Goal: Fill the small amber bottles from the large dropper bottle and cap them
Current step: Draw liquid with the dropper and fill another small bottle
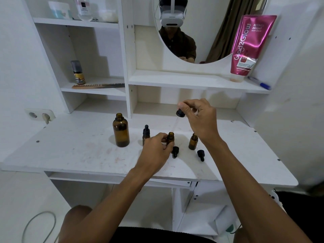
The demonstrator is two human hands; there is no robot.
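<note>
The large amber bottle [121,130] stands uncapped at the left of the white desk [70,151]. My right hand [198,118] pinches the big dropper [179,114] by its black bulb, its glass tube slanting down to the mouth of an uncapped small amber bottle [170,138]. My left hand [156,151] grips that small bottle around its body. Left of it stands a small bottle [145,133] with a black dropper cap on. To the right stands another uncapped small bottle [193,141]. Two loose black dropper caps [175,151] [201,154] lie on the desk in front.
White shelves rise behind the desk, holding a comb [98,85], a small dark spray can [78,72], a pink tube [245,50] and a blue pen [259,82]. An oval mirror [206,28] hangs above. A wall socket [39,115] sits at the left.
</note>
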